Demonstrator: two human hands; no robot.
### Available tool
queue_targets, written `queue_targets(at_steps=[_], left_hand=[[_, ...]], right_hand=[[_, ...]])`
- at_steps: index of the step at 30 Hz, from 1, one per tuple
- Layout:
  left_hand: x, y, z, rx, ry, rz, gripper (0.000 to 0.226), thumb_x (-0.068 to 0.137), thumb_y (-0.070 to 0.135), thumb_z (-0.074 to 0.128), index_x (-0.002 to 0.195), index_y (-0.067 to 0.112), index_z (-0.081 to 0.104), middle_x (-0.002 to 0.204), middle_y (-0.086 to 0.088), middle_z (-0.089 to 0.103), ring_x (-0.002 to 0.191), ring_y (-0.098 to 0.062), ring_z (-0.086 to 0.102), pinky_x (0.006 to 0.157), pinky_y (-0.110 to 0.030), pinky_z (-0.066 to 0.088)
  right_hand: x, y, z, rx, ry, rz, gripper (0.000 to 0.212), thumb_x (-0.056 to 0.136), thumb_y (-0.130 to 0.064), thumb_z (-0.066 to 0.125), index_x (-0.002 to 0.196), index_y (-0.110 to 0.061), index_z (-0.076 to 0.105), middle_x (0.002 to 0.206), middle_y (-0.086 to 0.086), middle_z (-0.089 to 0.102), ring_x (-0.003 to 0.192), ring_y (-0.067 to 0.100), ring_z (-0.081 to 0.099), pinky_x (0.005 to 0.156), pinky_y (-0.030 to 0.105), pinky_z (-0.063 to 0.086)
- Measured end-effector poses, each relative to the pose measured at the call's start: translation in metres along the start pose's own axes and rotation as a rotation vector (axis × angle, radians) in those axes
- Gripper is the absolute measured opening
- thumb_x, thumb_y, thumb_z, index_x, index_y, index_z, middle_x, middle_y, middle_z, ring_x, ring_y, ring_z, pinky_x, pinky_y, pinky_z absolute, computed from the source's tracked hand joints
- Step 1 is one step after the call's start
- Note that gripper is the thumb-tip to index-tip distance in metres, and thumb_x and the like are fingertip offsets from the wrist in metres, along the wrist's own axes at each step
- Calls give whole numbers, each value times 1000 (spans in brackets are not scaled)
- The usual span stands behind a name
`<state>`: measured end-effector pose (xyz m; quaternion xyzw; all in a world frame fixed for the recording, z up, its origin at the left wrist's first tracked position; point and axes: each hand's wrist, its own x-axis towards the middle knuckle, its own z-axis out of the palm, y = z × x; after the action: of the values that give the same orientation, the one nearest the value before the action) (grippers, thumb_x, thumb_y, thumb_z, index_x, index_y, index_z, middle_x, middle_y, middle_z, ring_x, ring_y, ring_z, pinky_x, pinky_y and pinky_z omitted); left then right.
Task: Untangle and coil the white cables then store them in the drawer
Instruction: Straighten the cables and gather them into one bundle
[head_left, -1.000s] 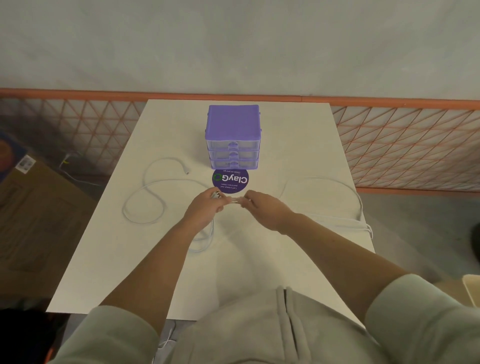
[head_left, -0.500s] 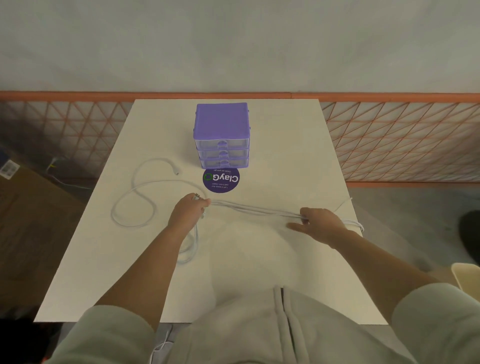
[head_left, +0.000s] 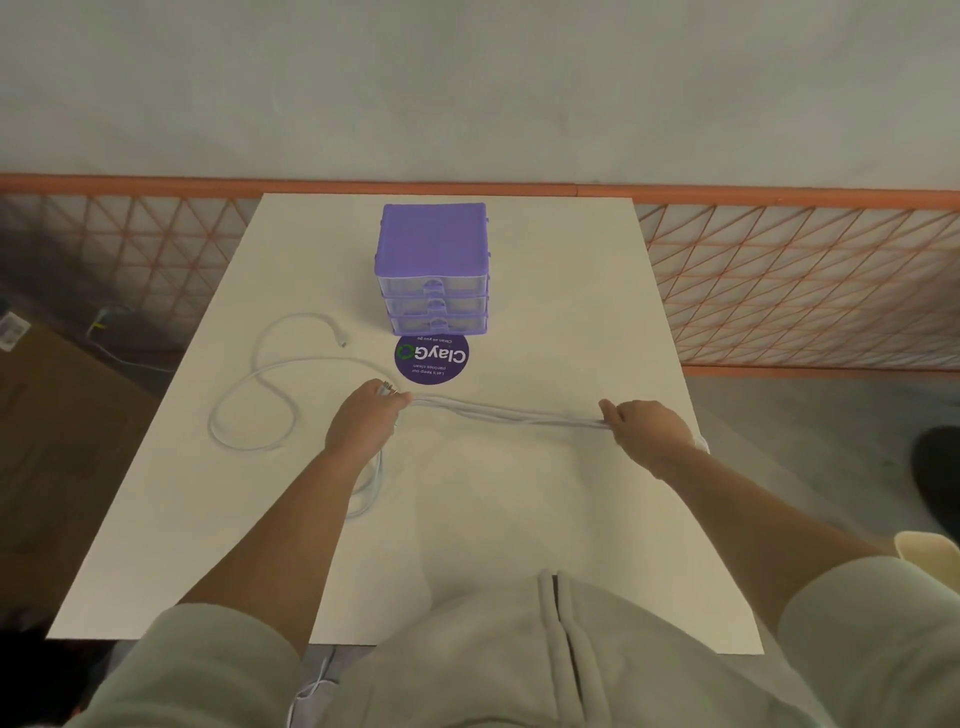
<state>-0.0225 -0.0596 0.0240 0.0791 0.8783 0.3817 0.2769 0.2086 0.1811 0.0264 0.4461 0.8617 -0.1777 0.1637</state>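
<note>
Head camera is looking down at a white table (head_left: 519, 519). Both hands are pinching a bundle of white cables (head_left: 509, 415), stretching it taut between them: the left hand (head_left: 363, 423) is gripping one end near a round purple sticker (head_left: 432, 358), and the right hand (head_left: 647, 428) is gripping the other. More cable (head_left: 249, 410) is lying looped at the left. A purple drawer unit (head_left: 434, 270), drawers shut, is standing behind the sticker.

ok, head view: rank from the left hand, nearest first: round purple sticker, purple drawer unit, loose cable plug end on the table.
From the left hand:
1. Round purple sticker, just beyond it, slightly to the right.
2. Loose cable plug end, beyond it, slightly to the left.
3. Purple plastic drawer unit, farthest, at the back.
</note>
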Motion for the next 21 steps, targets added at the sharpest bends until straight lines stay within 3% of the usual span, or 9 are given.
queue_targets(at_steps=[2,4,7,10,13,15,17,19,21], left_hand=[[-1,-1,-4,-17,-6,13,22,90,31,62,85,11,53,78,-5,59,70,-22,58,64,-32,34],[-2,-3,-9,-15,-12,25,23,89,32,62,80,14,51,74,-2,58,67,-21,55,64,-32,33],[-3,-4,-15,8,-35,43,27,87,36,63,76,16,49,68,0,54,62,-20,48,63,-32,31],[-5,1,-22,6,-75,91,28,85,36,66,76,16,49,65,1,51,59,-18,46,64,-33,30],[-7,9,-29,4,-139,146,26,85,33,67,75,17,50,60,5,49,58,-14,47,64,-33,32],[-6,11,-33,3,-165,174,22,85,31,68,75,17,53,59,7,51,59,-14,49,66,-32,35],[-6,11,-38,-2,-179,184,21,85,31,68,81,13,58,58,6,53,60,-15,48,68,-31,36],[-5,11,-41,-17,-200,188,25,86,31,68,87,7,61,58,6,56,61,-14,47,68,-30,36],[-6,13,-44,-26,-216,188,25,88,36,66,89,12,66,64,7,67,61,-8,51,66,-27,38]], right_hand=[[4,-10,6,32,-93,-43,48,102,-40,31,83,-11,64,86,10,70,62,31,63,57,31,50],[5,-27,11,131,-189,-124,48,102,-46,33,78,-15,62,80,2,69,79,33,68,70,38,56],[-4,-68,14,316,-282,-201,56,95,-66,31,96,-20,64,80,-5,68,87,27,67,80,43,56],[-12,-110,21,329,-308,-333,56,81,-76,48,111,-30,58,98,-2,67,91,24,65,81,42,56],[-19,-146,27,282,-234,-486,54,88,-56,61,128,-22,51,117,-4,56,97,17,55,86,33,46],[-23,-162,27,315,-183,-537,46,94,-44,58,131,-18,48,117,-3,55,97,18,55,84,31,44],[-25,-172,26,305,-147,-544,30,101,-37,46,121,-15,52,105,1,60,92,23,58,76,34,45],[-26,-174,28,269,-108,-521,29,105,-34,36,110,-13,54,93,-3,58,82,23,54,66,33,40],[-28,-176,27,228,-50,-503,32,106,-35,31,109,-14,54,98,-6,61,82,23,55,66,31,39]])
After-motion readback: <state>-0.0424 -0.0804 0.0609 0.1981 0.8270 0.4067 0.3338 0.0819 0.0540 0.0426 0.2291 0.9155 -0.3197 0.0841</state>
